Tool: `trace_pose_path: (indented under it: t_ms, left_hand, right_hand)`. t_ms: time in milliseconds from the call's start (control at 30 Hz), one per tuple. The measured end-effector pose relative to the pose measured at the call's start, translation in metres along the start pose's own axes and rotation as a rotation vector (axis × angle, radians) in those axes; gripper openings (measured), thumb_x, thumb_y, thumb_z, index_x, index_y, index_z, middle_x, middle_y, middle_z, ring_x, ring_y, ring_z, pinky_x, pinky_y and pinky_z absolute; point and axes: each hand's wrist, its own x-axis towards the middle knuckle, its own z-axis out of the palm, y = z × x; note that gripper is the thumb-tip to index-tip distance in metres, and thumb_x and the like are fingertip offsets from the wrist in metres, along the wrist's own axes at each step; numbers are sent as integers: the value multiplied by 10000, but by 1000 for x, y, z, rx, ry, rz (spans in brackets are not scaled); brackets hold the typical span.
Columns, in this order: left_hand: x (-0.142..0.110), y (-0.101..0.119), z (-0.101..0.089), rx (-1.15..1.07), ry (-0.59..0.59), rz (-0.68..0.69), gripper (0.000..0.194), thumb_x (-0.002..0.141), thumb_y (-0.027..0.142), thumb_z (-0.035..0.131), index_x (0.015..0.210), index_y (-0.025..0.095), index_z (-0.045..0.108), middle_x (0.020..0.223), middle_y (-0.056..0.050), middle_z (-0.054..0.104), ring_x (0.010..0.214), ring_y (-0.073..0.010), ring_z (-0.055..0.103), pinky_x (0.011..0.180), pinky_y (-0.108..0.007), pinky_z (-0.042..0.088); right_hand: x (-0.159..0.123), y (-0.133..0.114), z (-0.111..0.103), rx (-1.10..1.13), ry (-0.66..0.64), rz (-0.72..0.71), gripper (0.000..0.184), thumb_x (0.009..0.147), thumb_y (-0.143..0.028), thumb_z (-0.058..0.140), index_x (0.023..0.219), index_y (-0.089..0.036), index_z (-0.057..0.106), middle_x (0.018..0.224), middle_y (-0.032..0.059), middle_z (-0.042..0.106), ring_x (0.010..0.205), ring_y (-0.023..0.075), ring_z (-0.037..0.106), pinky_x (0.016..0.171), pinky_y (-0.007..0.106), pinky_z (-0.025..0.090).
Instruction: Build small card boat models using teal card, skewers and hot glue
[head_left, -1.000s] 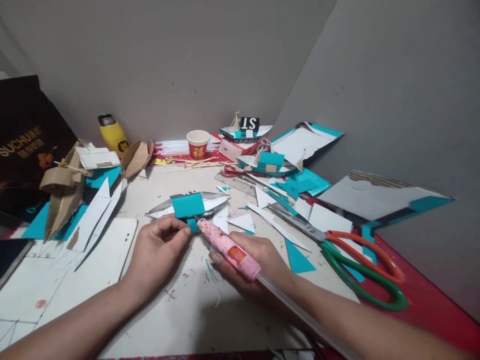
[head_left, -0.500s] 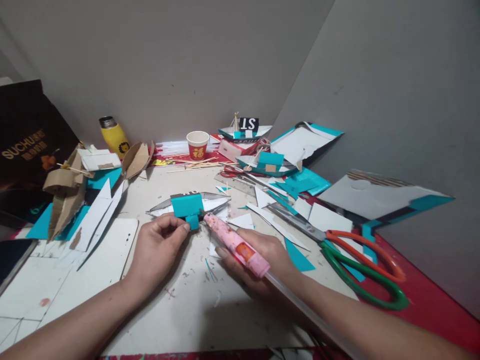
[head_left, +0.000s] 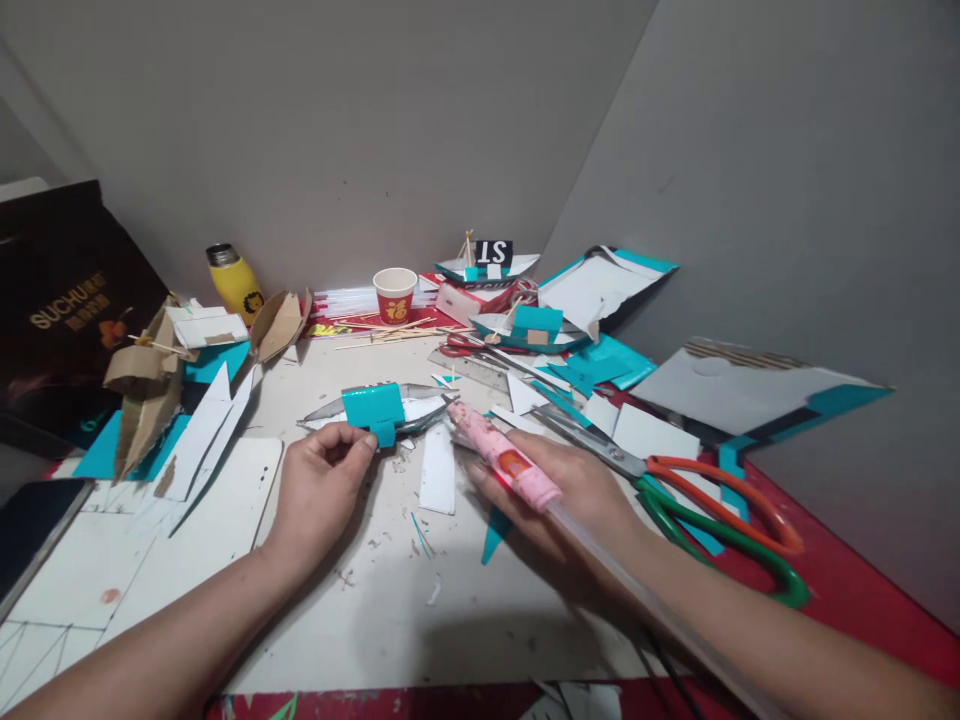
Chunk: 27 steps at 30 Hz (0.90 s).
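A small cardboard boat (head_left: 427, 408) with a glossy teal cover (head_left: 373, 405) over its middle lies on the white board in front of me. My left hand (head_left: 322, 485) pinches a small teal card piece (head_left: 385, 433) between thumb and finger, against the near side of that cover. In my right hand (head_left: 551, 480) is a pink glue gun (head_left: 506, 455), its tip close to the boat's right end. A long clear glue stick (head_left: 622, 575) runs out of its back along my forearm. The fingers under the glue gun are partly hidden.
Large scissors (head_left: 720, 510) with orange and green handles lie at right among card scraps. More cardboard boats (head_left: 142, 400) stand at left and at the back. A paper cup (head_left: 395, 296), wooden sticks (head_left: 397, 335) and a yellow bottle (head_left: 234, 282) are behind.
My right hand has moved the glue gun rightward and slightly away from me, off the small teal piece. A white strip beneath it has come into view. My left hand keeps its pinch.
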Motion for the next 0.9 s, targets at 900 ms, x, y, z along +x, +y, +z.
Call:
trace_pose_path:
  t_ms: [900]
  left_hand:
    - [-13,4,-18,-40,-89,36,214,727,273,622,533,183,607,514,1,554,524,-125,461,509,-256,344]
  right_hand:
    - [30,-63,10,-374,5,-672,188,933,-187,419,921,-132,598,800,97,603,686,199,509,589,311,423]
